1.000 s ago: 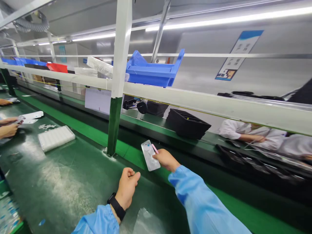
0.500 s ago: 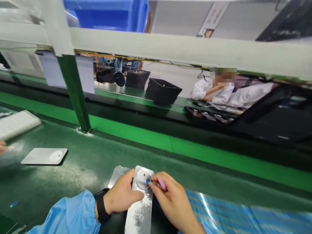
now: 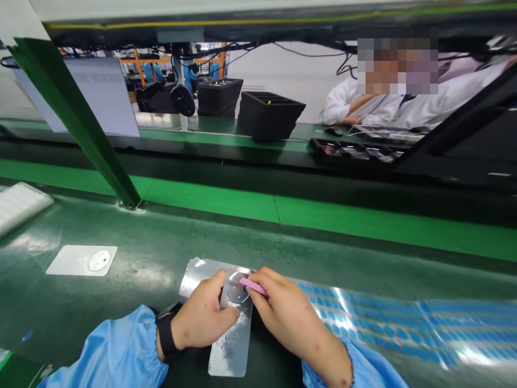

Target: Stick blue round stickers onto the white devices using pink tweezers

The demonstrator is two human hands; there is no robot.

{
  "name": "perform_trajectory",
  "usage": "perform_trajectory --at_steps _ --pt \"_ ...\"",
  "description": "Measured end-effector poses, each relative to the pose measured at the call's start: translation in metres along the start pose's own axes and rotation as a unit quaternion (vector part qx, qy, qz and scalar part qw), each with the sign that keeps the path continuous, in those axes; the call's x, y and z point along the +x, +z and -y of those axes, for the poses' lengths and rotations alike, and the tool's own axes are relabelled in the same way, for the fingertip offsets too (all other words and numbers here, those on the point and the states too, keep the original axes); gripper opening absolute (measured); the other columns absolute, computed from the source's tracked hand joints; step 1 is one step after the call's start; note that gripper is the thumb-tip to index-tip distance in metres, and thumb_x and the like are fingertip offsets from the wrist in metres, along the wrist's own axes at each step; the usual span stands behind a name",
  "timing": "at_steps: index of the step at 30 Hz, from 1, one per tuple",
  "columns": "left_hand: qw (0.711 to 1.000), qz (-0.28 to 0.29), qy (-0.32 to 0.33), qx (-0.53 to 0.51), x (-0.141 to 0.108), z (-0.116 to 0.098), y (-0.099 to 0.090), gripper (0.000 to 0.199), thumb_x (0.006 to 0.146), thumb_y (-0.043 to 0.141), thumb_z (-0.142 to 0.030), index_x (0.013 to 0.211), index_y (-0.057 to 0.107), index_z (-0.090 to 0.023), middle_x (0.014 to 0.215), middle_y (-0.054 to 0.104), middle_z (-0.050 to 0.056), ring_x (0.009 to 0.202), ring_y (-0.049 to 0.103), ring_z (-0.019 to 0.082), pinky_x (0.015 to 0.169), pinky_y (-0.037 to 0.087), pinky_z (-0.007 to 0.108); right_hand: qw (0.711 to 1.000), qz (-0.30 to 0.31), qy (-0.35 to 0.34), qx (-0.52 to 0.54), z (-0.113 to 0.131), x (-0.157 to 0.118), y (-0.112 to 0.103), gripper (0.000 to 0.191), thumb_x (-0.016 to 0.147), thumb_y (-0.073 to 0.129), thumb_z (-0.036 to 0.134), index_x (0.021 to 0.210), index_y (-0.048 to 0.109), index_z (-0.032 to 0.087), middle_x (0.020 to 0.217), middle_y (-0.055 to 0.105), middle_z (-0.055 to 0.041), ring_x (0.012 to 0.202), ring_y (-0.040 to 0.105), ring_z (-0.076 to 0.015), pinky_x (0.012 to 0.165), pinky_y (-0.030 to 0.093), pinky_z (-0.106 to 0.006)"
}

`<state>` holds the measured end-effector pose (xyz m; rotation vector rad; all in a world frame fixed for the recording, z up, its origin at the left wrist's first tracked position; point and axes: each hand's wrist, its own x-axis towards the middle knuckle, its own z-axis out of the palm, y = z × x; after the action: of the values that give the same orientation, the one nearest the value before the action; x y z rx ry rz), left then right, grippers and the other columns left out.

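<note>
A silvery, patterned phone back cover [image 3: 229, 353] with a round camera area lies in front of me. My left hand [image 3: 202, 318], with a black watch on its wrist, grips the cover's left edge, its thumb resting on the face. Between the thumb and fingers of my right hand [image 3: 286, 307] is a thin pink stick [image 3: 255, 286], its tip over the round camera area. A small blue piece [image 3: 245, 289] shows at those fingertips; whether it touches the cover I cannot tell. Clear film [image 3: 196, 274] lies behind my left hand.
Sheets of round blue stickers [image 3: 363, 318] spread to the right. Another phone back cover [image 3: 72, 261] and a white stack [image 3: 22, 207] lie on the left. A green post [image 3: 86, 129] rises from the bench. Beyond are black bins [image 3: 270, 116] and a person in white [image 3: 343, 102].
The pink stick has swung from behind my right fingers to point left over the camera area. The view has tilted downward. A hand at the far left has left the view.
</note>
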<state>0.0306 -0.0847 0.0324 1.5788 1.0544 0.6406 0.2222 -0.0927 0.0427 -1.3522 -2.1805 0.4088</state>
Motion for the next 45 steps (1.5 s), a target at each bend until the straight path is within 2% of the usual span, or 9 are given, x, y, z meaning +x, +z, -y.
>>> perform_trajectory --at_steps 6,11,19,25,32,39,45 --pt "0.999 0.006 0.004 0.031 -0.001 -0.002 0.000 0.019 0.070 0.057 -0.015 0.089 0.054 -0.019 0.080 0.062 0.000 0.071 0.055 0.015 0.067 0.043 0.027 0.997 0.034 -0.003 -0.068 0.003 -0.001 0.001 0.018 0.091 0.048 0.009 0.086 0.060 0.021 0.077 0.064 -0.0029 0.064 0.065 -0.0191 0.057 0.047 -0.029" --pt "1.000 0.008 0.001 0.005 -0.001 -0.002 -0.001 0.027 0.068 0.057 -0.011 0.095 0.057 -0.017 0.088 0.065 0.001 0.077 0.057 0.016 0.072 0.045 0.028 0.991 0.024 -0.044 -0.124 0.003 -0.002 0.004 0.018 0.089 0.045 0.008 0.085 0.054 0.022 0.075 0.061 -0.0024 0.059 0.061 -0.0195 0.055 0.043 -0.031" --pt "0.990 0.010 -0.013 -0.139 0.000 -0.004 -0.004 0.052 0.064 0.057 -0.007 0.115 0.061 -0.016 0.107 0.068 0.004 0.090 0.061 0.018 0.079 0.048 0.029 0.993 -0.035 -0.084 -0.076 0.004 0.000 0.004 0.019 0.091 0.038 0.007 0.088 0.048 0.023 0.076 0.058 -0.0018 0.059 0.059 -0.0176 0.055 0.044 -0.028" --pt "0.982 0.014 -0.006 -0.186 -0.001 -0.005 -0.006 0.049 0.066 0.063 -0.014 0.115 0.061 -0.014 0.106 0.068 0.006 0.097 0.062 0.022 0.086 0.049 0.033 0.988 -0.059 -0.142 -0.033 0.009 0.000 -0.002 0.019 0.094 0.041 0.006 0.088 0.045 0.023 0.075 0.058 -0.0016 0.061 0.057 -0.0165 0.053 0.043 -0.025" --pt "0.972 0.037 0.028 -0.232 -0.004 -0.006 -0.007 0.053 0.074 0.069 -0.021 0.124 0.057 -0.014 0.115 0.068 0.009 0.102 0.063 0.022 0.091 0.049 0.033 0.972 -0.112 -0.189 -0.080 0.012 -0.006 -0.004 0.015 0.102 0.040 0.012 0.096 0.051 0.021 0.082 0.065 -0.0050 0.070 0.063 -0.0176 0.062 0.050 -0.027" --pt "0.963 0.058 0.032 -0.261 -0.005 -0.002 -0.008 0.052 0.074 0.072 -0.024 0.121 0.055 -0.015 0.107 0.067 0.007 0.095 0.062 0.020 0.087 0.049 0.032 0.965 -0.134 -0.204 -0.096 0.017 -0.007 -0.010 0.016 0.101 0.040 0.011 0.097 0.052 0.020 0.084 0.069 -0.0075 0.072 0.066 -0.0184 0.065 0.053 -0.028" --pt "0.958 0.073 0.026 -0.276 -0.004 0.001 -0.010 0.058 0.074 0.078 -0.036 0.122 0.054 -0.015 0.104 0.064 0.006 0.090 0.058 0.019 0.083 0.047 0.032 0.962 -0.155 -0.215 -0.071 0.017 -0.007 -0.013 0.016 0.096 0.044 0.007 0.096 0.054 0.020 0.084 0.069 -0.0077 0.075 0.067 -0.0196 0.068 0.055 -0.029"
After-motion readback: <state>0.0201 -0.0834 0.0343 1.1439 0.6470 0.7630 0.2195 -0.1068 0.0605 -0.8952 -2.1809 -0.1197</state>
